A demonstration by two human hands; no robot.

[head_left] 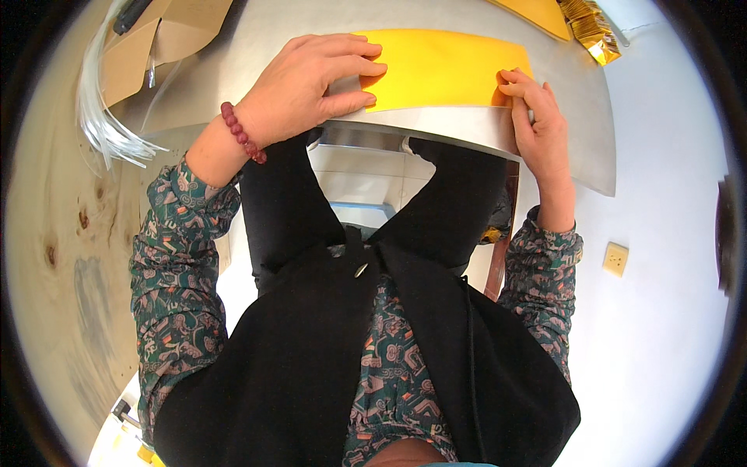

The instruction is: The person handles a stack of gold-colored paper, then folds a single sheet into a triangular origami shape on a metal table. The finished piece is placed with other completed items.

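A smooth yellow sheet (443,71), folded paper or thin card by its look, lies on the grey metallic tabletop (436,123) close to its front edge. My left hand (307,78), with a dark red bead bracelet at the wrist, rests over the sheet's left end. Its fingers are stretched out and spread, their tips on the yellow surface and the thumb by the near left corner. At the right end, the curled fingers of my right hand (538,113) grip the sheet's edge; part of that grip is hidden.
A brown cardboard box (167,43) stands at the far left, with a bundle of clear plastic strips (105,117) hanging beside it. More yellow sheets (537,14) and a shiny gold bundle (593,31) lie at the far right. A white wall (661,124) with a socket (615,259) borders the right side.
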